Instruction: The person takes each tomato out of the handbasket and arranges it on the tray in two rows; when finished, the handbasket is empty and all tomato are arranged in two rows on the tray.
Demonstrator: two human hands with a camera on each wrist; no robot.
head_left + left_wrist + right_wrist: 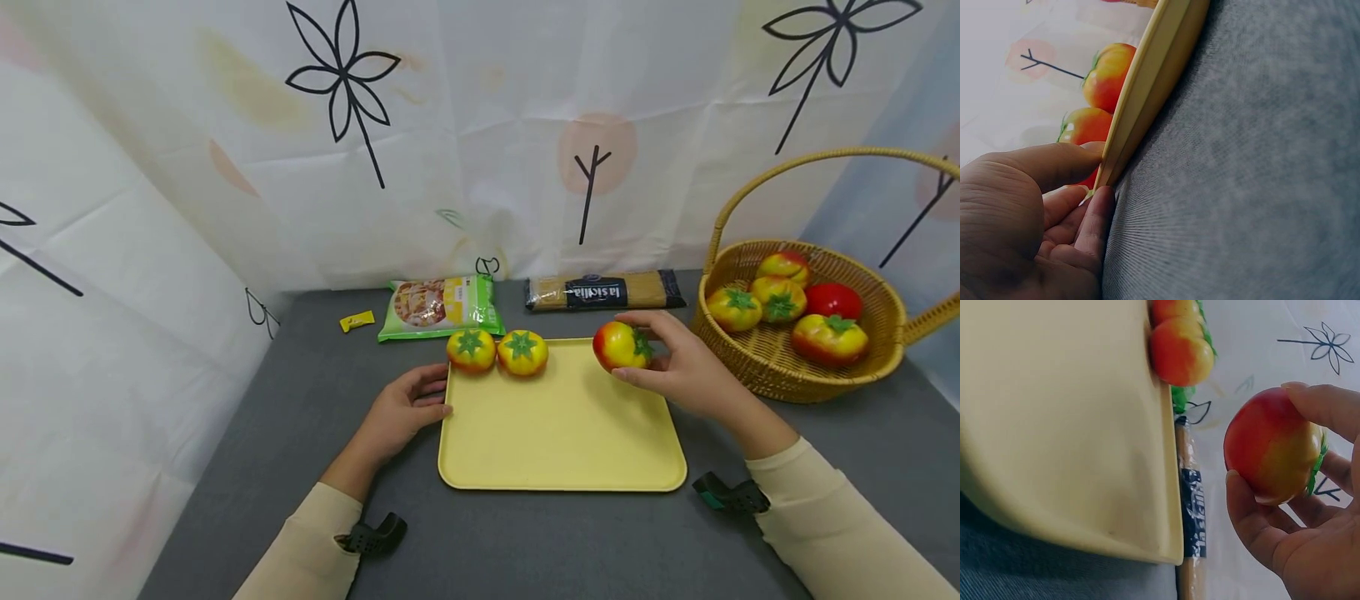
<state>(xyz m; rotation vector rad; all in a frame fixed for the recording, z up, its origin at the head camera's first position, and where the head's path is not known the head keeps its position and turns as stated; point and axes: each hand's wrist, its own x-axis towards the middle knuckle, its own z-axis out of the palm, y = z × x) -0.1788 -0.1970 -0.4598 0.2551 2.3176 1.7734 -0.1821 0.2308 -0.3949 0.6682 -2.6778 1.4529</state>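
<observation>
Right hand (686,371) grips a red-yellow plastic tomato (620,346) above the far right corner of the yellow rectangular tray (562,433). Left hand (401,412) pinches the tray's left rim, just beside two similar tomatoes (497,351) on its far edge.

A white fabric backdrop (480,142) fills the upper half of the head view and folds forward along the left side. It is creased and printed with thin black flower and twig outlines plus faint pink, yellow and pale blue blotches. Below it, a dark grey felt-like tabletop (300,433) spans the lower half of the frame. The light is soft and even.
</observation>
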